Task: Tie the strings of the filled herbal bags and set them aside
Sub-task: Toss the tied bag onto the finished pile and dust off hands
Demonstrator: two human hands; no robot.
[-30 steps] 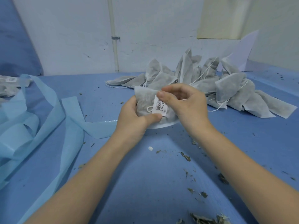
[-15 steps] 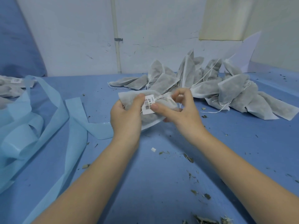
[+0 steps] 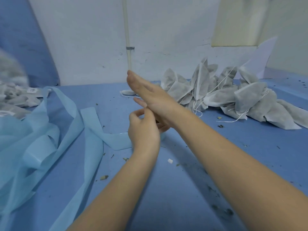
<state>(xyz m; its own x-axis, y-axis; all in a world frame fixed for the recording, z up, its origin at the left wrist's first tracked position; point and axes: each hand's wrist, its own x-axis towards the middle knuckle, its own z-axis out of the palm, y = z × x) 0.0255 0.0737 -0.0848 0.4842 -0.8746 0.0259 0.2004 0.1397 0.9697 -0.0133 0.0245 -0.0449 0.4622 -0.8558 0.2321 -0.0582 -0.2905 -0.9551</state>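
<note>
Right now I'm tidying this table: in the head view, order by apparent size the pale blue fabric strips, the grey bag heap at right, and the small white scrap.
1. pale blue fabric strips, though nearer the camera
2. grey bag heap
3. small white scrap

**No legible text in view**

Nothing can be read. One small white tag (image 3: 32, 90) lies on a grey bag at the left edge of the frame, beside the pale blue strips; it carries faint dark marks, perhaps print or a barcode, but they are too blurred and too small to make out.
</note>
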